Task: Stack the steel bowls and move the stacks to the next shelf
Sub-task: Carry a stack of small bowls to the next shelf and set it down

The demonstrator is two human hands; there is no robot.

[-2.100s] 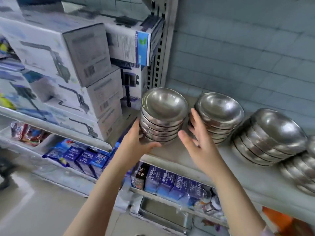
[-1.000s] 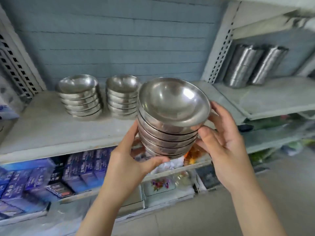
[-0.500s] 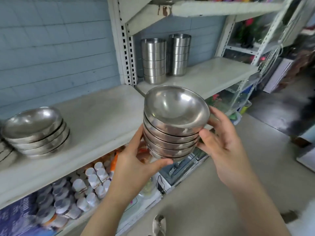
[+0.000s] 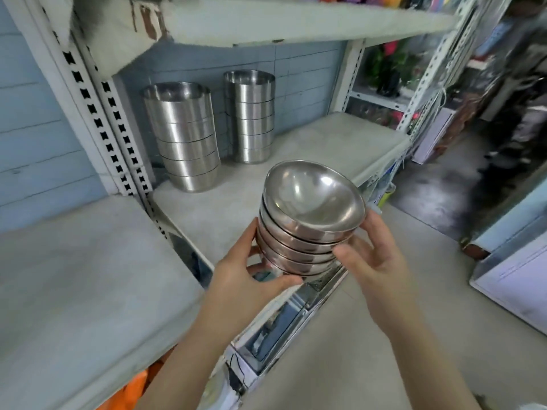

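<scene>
i hold the stack of steel bowls (image 4: 307, 229) in the air between both hands, just above the front edge of the next shelf (image 4: 322, 143). my left hand (image 4: 242, 273) cups it from the low left, thumb hooked under the bottom bowl and fingers curled behind. my right hand (image 4: 373, 261) wraps the right side, thumb pressed on the middle rims and fingertips round the far side. i grip from both sides because the bowls are only nested, smooth steel on steel, and i judge a one-sided hold would let the top ones slide. the stack leans, its open mouth tipped toward me and to the right, so the top bowl is the one to watch.

the stacking looks done for this lot; setting it down is what remains. the next shelf has bare room across its front and right, while the tall steel containers (image 4: 185, 137) stand in two columns at the back left, well apart from my bowls. the slotted post (image 4: 115, 125) marks the left limit. the upper shelf (image 4: 296, 22) sits well overhead, so height is no worry. beyond the front lip there is only the floor (image 4: 370, 335), so i would want the base fully past that edge, and level, before loosening my fingers.
</scene>
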